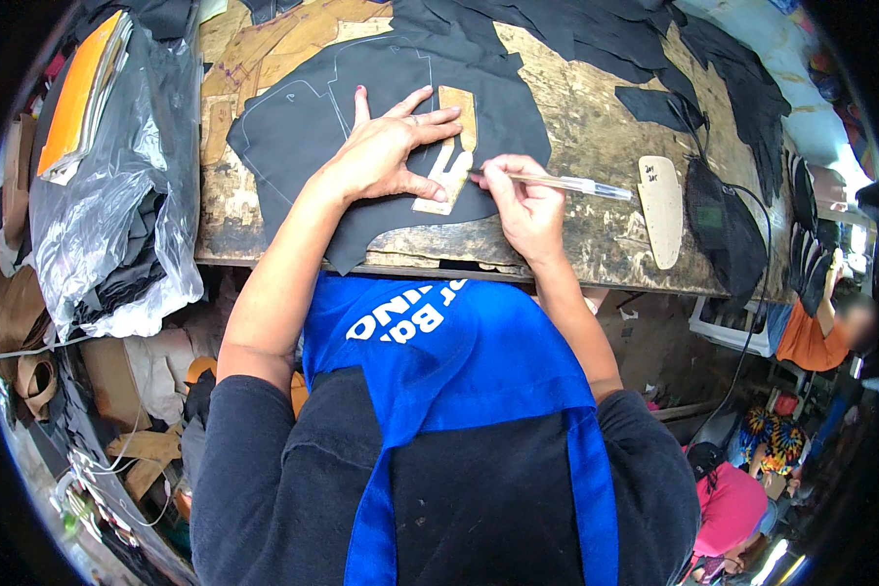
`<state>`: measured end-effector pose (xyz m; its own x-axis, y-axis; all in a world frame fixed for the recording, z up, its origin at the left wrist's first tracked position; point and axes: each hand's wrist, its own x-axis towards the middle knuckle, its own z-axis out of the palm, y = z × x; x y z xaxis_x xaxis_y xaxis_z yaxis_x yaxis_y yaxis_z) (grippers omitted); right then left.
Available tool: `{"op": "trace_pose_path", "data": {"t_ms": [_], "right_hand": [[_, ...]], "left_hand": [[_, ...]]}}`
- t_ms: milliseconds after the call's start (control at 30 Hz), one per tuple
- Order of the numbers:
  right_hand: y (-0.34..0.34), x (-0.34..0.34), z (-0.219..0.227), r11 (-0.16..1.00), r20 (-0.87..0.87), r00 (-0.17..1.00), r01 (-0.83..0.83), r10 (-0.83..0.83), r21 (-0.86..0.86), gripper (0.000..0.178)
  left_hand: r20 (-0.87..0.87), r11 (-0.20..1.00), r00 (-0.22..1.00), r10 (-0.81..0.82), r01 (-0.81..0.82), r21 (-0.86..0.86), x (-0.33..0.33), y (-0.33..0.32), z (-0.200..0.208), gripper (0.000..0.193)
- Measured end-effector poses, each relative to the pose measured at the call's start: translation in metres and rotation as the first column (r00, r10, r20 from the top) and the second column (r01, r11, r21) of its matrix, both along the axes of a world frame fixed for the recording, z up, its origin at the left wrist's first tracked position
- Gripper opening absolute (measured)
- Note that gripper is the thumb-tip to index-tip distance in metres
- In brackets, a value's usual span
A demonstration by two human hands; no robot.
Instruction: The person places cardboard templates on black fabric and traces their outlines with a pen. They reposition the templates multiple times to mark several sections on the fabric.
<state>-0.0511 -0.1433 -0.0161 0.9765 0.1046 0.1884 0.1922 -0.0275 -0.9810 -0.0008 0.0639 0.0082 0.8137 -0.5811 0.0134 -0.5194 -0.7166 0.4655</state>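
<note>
pressing flat on the black sheet point(288, 146) with the left hand point(386, 151), palm down, fingers spread wide, not closed around anything. touching the edge of the tan template point(462, 112) with fingertips, thumb on its pale lower part. partly covered by the hand, so can't tell if one piece or two.

pinching a slim pen point(578, 184) in the right hand point(527, 200), between thumb and fingertips, clear end out to the right, other end at the template's right side. can't tell if touching template or sheet there, too small.

template position: on top of the sheet, between both hands, near the front edge of the worn wooden table point(576, 98). sheet lying on the table, one corner over the front edge. thin pale outlines point(335, 83) on the sheet, beyond the left hand.

also on the table: a second template point(661, 213), pale, flat, right of the pen. just beside it, a black item point(718, 230), kind unclear. black scraps point(596, 39) along the far side.

at left: clear plastic bag point(117, 234) holding black material, orange folder point(83, 93) on top. wearing a blue apron point(498, 342).
</note>
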Motion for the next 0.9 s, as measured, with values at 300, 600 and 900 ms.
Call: {"op": "trace_pose_path", "data": {"t_ms": [300, 600, 900], "right_hand": [[0.000, -0.008, 0.012, 0.951, 0.062, 0.964, -0.243, 0.259, -0.191, 0.009], [0.000, -0.009, 0.019, 0.876, 0.104, 0.925, -0.304, 0.365, -0.376, 0.005], [0.019, -0.005, 0.025, 0.822, 0.246, 0.879, -0.236, 0.408, -0.519, 0.009]], "left_hand": [[0.009, 1.000, 1.000, -0.021, 0.020, 0.018, 0.002, 0.002, -0.004, 0.088], [0.014, 0.999, 1.000, -0.021, 0.020, 0.032, 0.002, 0.002, -0.007, 0.087], [0.018, 0.999, 1.000, -0.012, 0.011, 0.039, 0.002, 0.003, -0.007, 0.084]]}}
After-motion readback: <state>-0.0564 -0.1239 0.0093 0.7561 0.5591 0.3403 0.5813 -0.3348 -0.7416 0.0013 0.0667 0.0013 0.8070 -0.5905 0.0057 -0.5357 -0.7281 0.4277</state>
